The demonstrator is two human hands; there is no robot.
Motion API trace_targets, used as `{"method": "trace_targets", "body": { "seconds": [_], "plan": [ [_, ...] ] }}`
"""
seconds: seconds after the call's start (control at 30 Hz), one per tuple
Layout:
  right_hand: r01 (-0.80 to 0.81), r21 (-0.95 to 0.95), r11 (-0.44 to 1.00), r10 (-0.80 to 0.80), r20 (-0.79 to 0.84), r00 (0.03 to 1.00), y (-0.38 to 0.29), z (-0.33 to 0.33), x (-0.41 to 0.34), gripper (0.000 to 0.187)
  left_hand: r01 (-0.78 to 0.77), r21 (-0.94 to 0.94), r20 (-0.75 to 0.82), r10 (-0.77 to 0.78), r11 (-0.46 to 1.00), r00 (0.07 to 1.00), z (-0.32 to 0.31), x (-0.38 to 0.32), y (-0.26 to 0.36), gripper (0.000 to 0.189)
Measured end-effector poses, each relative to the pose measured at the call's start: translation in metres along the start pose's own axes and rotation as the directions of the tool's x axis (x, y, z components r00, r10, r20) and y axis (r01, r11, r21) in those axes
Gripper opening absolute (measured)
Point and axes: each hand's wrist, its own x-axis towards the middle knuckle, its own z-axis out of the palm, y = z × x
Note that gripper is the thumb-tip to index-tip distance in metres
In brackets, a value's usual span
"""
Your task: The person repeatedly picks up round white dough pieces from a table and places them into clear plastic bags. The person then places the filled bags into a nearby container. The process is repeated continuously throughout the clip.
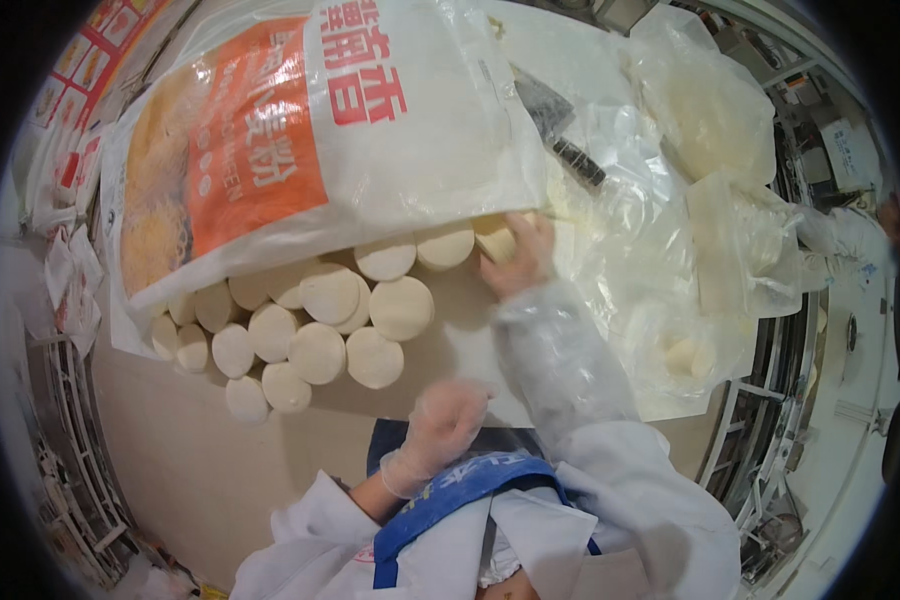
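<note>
Several round, pale dough wrappers in stacks stand on the table, partly covered by a large printed plastic sack. My right hand, at the sack's lower right corner, has its fingers around a stack of pale rounds at the end of the row. My left hand, in a clear glove, is curled above the table's near edge, in front of my apron; nothing shows in it. A clear plastic sleeve covers my right forearm.
A broad-bladed tool with a dark handle lies on clear plastic sheeting at the right. Filled clear bags lie beyond it. Another person's sleeved arm reaches in from the right. Metal racks flank the table.
</note>
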Motion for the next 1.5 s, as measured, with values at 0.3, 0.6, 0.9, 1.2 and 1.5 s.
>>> {"method": "trace_targets", "body": {
  "seconds": [0.3, 0.6, 0.9, 1.2, 1.5],
  "plan": [
    [0.068, -0.167, 0.984, -0.062, 0.042, 0.997, 0.003, 0.004, 0.022, 0.068, 0.054, -0.055, 0.064, -0.051, 0.997, 0.997, -0.009, -0.003, 0.0, 0.01],
    [-0.411, 0.028, 0.911, 0.41, 0.03, 0.912, -0.002, -0.031, -0.065, 0.079, 0.244, -0.228, -0.048, -0.261, 0.943, 0.964, 0.004, 0.018, 0.0, 0.02],
    [-0.69, 0.664, 0.289, 0.658, 0.386, 0.647, -0.023, -0.105, -0.146, 0.078, 0.516, -0.769, 0.48, -0.191, 0.377, 0.856, 0.075, 0.043, 0.06, 0.054],
    [-0.582, 0.753, 0.306, 0.845, 0.067, 0.53, 0.057, -0.298, -0.237, 0.039, 0.645, -0.716, 0.637, -0.127, 0.268, 0.76, 0.24, 0.107, 0.059, 0.04],
    [-0.435, 0.881, 0.188, 0.861, 0.066, 0.505, 0.214, -0.371, -0.249, 0.031, -0.363, 0.689, 0.171, 0.346, 0.628, 0.923, 0.29, 0.101, 0.055, 0.033]
  ]
}}
